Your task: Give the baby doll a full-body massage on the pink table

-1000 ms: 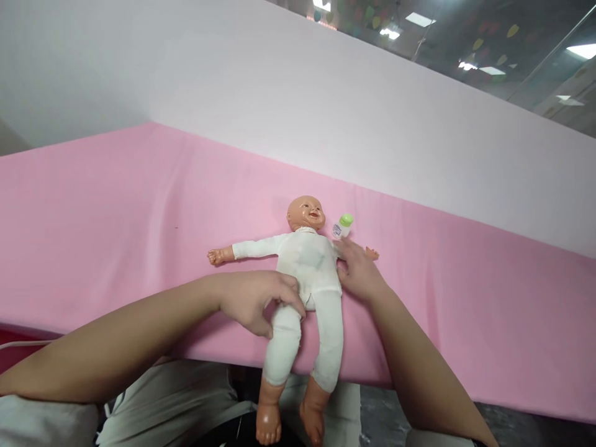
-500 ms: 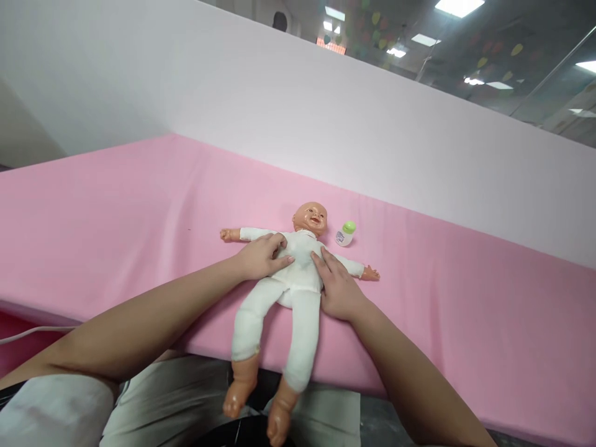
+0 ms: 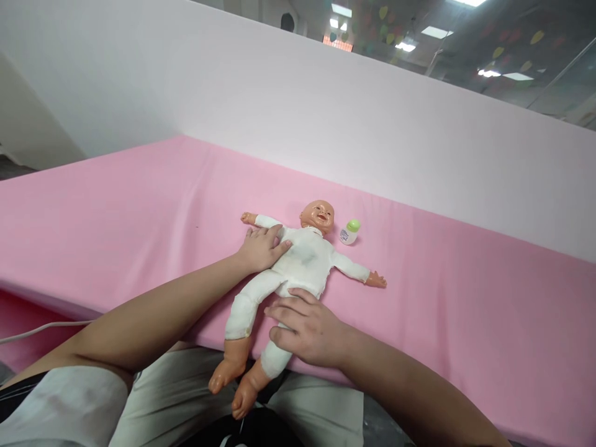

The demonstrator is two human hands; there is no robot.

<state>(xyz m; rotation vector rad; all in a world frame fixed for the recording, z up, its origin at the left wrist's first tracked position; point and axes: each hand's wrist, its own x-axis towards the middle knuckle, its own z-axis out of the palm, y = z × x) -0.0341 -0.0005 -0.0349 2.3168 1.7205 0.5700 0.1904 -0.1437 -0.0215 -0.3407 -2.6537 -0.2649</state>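
Observation:
A baby doll [image 3: 305,257] with a white cloth body lies face up on the pink bed cover [image 3: 488,310]. Its arms are spread, and its bare plastic feet hang past the near edge. Against the doll's side and upper arm rests my left hand [image 3: 264,248], thumb apart on the chest and fingers bent slightly. My right hand [image 3: 310,329] lies across one of the doll's thighs with its fingers stretched out and apart. A small clear bottle with a green cap [image 3: 350,231] stands beside the doll's head, touched by neither hand.
A white wall [image 3: 326,112] rises along the far side of the bed, with glass above it. A white cable [image 3: 51,324] runs at the left near edge. My lap [image 3: 172,397] is just below the bed's near edge.
My right hand has moved from the doll's chest down to its thigh. The doll's legs have shifted left and its body tilts more. My left hand has slid slightly up its side.

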